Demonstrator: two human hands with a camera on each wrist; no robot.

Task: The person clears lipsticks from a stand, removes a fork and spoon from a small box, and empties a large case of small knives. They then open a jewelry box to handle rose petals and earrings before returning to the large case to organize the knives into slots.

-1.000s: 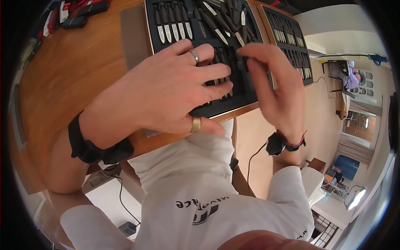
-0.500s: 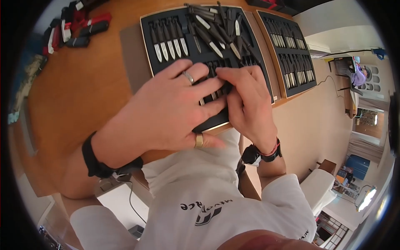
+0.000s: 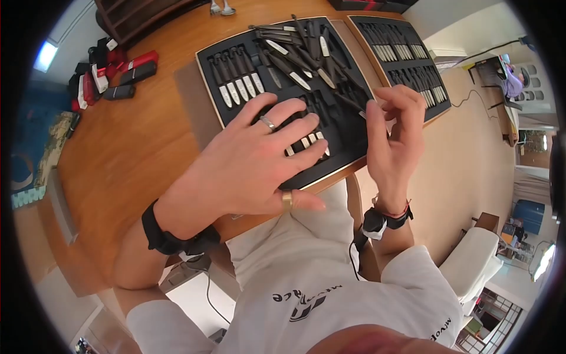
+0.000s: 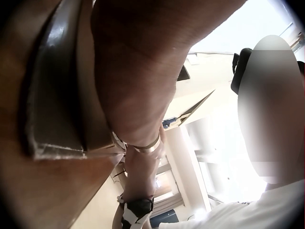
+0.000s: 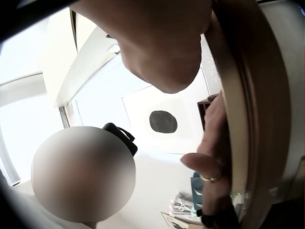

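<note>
In the head view, a dark-lined cutlery tray (image 3: pixel 351 154) lies at the table's front edge. My left hand (image 3: pixel 247 153), with rings on it, spreads palm down over the tray's near-left part. Its fingers reach over a front row of dark-handled knives (image 3: pixel 312 139), whose pale blades show between and past the fingertips. Over the tray's right edge is my right hand (image 3: pixel 396 127), thumb and forefinger slightly apart, beside a loose pile of dark-handled knives (image 3: pixel 293 75). Nothing shows between those fingertips. Another row of knives (image 3: pixel 231 87) sits in the back-left slots.
A second tray (image 3: pixel 425 109) with filled rows stands to the right. Red and black packets (image 3: pixel 100 79) are heaped at the back left of the wooden table (image 3: pixel 130 147). Two small metal utensils (image 3: pixel 222 9) lie at the far edge, near a dark wooden rack (image 3: pixel 138 20).
My right hand went in to the front row beside the left fingers, then moved back right to the tray's edge. The left hand stays over the row. The head view shifted, showing more table.
</note>
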